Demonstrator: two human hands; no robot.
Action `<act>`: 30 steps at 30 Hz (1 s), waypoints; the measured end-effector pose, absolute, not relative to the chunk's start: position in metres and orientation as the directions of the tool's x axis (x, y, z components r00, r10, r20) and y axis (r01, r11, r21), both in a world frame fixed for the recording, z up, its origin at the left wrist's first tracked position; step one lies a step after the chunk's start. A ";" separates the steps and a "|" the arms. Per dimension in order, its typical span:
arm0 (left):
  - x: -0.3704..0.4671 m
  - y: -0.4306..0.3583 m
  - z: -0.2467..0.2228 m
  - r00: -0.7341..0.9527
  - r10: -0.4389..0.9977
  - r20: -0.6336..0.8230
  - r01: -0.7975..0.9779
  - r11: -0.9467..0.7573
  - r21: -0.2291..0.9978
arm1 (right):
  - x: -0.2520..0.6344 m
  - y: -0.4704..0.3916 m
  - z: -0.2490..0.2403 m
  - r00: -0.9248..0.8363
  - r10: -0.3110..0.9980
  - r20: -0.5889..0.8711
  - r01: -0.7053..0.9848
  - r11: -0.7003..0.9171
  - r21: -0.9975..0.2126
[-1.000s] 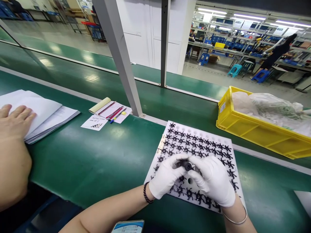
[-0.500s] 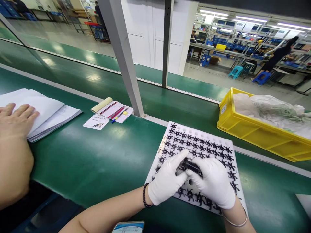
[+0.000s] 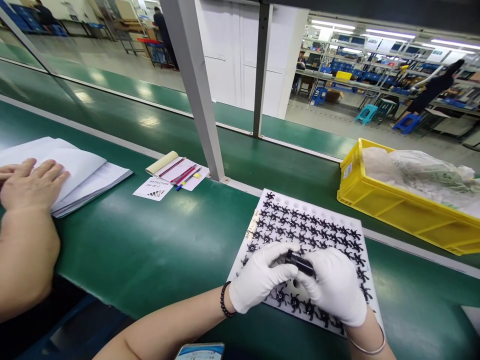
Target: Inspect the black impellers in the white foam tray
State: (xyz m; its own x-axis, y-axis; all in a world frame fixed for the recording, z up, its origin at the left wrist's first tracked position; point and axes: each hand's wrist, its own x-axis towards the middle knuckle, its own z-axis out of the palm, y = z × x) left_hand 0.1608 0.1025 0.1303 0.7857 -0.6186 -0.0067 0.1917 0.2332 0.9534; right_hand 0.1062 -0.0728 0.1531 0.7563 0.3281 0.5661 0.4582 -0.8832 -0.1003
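Pinching cylinder (image 3: 300, 263) between left hand (image 3: 258, 277) and right hand (image 3: 335, 285), one end apiece; over tray (image 3: 235, 272), with long axis slanting toward right palm; about equally near both.

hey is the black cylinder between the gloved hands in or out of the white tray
Out. The left hand and right hand, both gloved, hold the black cylinder between them, its side showing, over the white tray.

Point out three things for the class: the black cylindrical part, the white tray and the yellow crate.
Black cylindrical part (image 3: 302, 264): head view, middle of its dark side.
White tray (image 3: 243, 251): head view, bare left margin.
Yellow crate (image 3: 408, 212): head view, long near wall.
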 end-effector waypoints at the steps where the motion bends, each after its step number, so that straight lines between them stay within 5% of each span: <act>1: 0.160 0.102 0.130 0.786 -0.618 -0.001 0.185 0.235 0.954 | 0.106 -0.073 0.154 0.758 0.323 0.567 0.459 -0.881 -0.111; 12: 0.161 0.103 0.127 0.757 -0.653 0.018 0.243 0.307 0.920 | 0.105 -0.072 0.150 0.782 0.302 0.546 0.472 -0.859 -0.200; 18: 0.170 0.099 0.119 0.639 -0.769 0.026 0.430 0.385 0.817 | 0.108 -0.075 0.150 0.752 0.373 0.544 0.462 -0.887 -0.030; 23: 0.171 0.096 0.114 0.637 -0.771 0.008 0.510 0.429 0.746 | 0.106 -0.079 0.156 0.769 0.322 0.552 0.417 -0.908 -0.051; 30: 0.168 0.097 0.116 0.777 -0.630 0.008 0.326 0.412 0.851 | 0.105 -0.084 0.156 0.729 0.287 0.621 0.439 -0.893 -0.102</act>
